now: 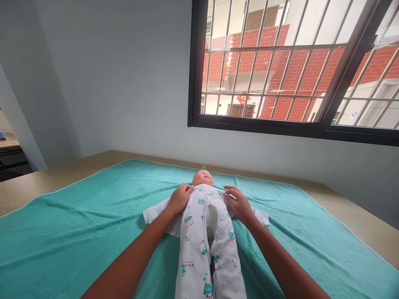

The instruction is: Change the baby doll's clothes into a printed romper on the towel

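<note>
On the teal towel [93, 207] in front of you lies the doll [203, 177], on its back, its head away from you and its legs pointing toward you. It wears a white suit [195, 236] with small teal and red prints; down the front, a curved opening shows between the edges of the cloth. One sleeve [153, 212] stretches out on your left, partly behind your forearm, and the other [261, 216] reaches out on your right.

Your left hand [181, 198] is at the suit's shoulder, its fingers bent; you cannot tell from here whether they grip the cloth. Your right hand [238, 202] is at the opposite shoulder, loosely open, its fingers apart and slightly curved beside the suit.

Beneath the towel is the table [352, 203], its wooden top showing along the edges. Past it, you face a pale wall [131, 83] and a dark-framed window [264, 123] with metal bars.
</note>
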The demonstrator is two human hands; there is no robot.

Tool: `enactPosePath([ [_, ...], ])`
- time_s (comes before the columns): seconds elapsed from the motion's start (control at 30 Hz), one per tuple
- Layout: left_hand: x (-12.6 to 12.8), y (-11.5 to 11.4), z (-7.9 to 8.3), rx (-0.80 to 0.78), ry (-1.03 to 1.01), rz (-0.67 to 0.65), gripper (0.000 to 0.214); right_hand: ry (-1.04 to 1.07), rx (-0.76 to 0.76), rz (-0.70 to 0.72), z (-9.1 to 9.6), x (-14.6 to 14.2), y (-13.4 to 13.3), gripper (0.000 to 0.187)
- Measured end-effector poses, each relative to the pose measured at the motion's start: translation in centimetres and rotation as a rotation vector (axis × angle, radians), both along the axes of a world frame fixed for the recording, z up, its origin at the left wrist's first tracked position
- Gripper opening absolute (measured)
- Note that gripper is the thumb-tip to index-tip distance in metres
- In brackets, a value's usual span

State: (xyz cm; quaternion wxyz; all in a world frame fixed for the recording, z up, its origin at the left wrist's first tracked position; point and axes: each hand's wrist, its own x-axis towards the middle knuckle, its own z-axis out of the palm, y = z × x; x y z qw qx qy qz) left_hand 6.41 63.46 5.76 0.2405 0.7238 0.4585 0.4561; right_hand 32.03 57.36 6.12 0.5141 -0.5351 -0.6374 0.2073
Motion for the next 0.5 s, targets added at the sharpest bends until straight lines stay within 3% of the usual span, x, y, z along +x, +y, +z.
enactPosePath([
  [0.23, 0.2, 0.4, -0.6, 0.064, 0.033, 0.035, 0.022, -0.075, -0.071, -0.108, -1.4, -0.4, 2.9, 0.02],
  [0.33, 0.2, 0.2, -0.8, 0.127, 0.057, 0.059, 0.013, -0.058, -0.032, -0.141, -2.4, -0.6, 3.1, 0.014],
  [0.5, -0.1, -1.3, -1.2, 0.215, 0.089, 0.125, 0.015, -0.082, 0.106, -0.18, -3.4, -0.9, 1.7, 0.017],
])
